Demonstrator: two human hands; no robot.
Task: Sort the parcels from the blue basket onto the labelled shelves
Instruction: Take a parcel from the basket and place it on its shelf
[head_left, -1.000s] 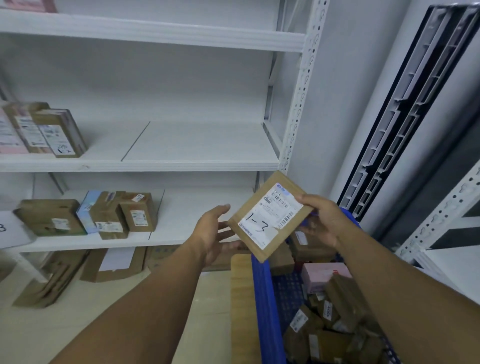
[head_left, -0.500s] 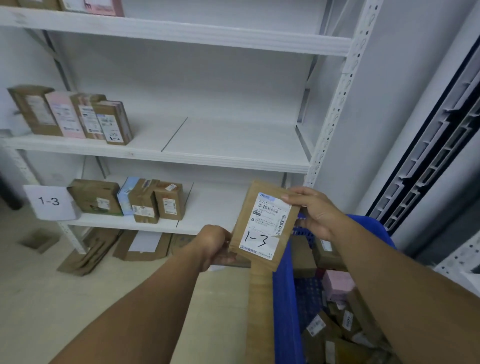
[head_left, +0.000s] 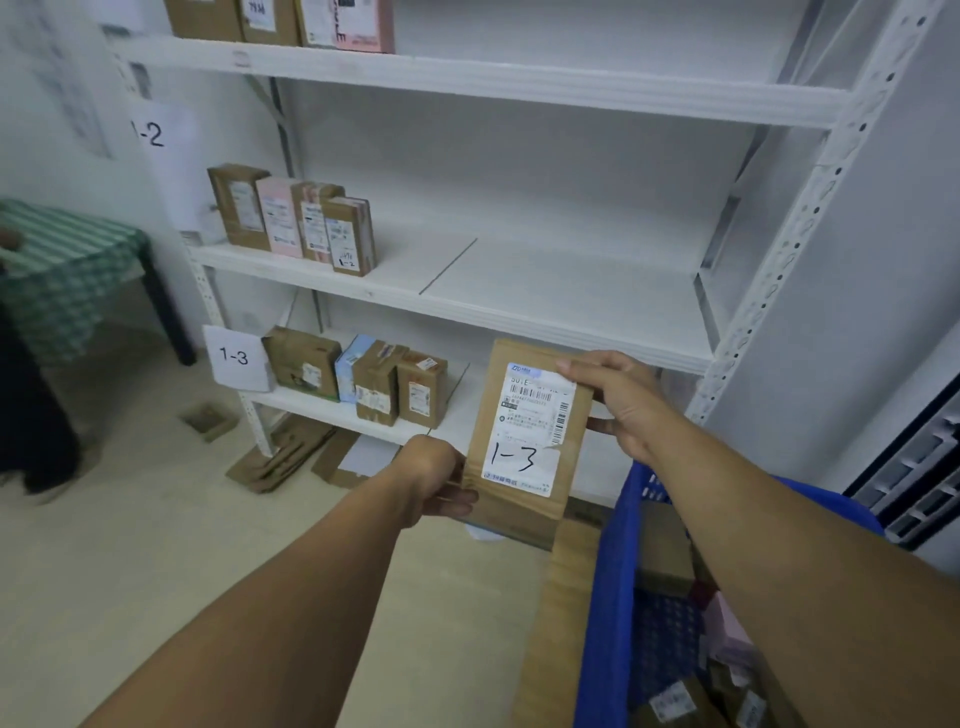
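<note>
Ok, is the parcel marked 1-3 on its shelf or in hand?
In hand: the parcel is gripped low by the left hand and high by the right hand, off the 1-3 shelf.

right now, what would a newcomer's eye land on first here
A brown parcel with 1-3 handwritten on its label, held centre frame by the left hand at its lower corner and the right hand at its top edge. Left of it, a 1-3 sign hangs at the end of the lower shelf, beside a row of boxes. The blue basket sits bottom right.
</note>
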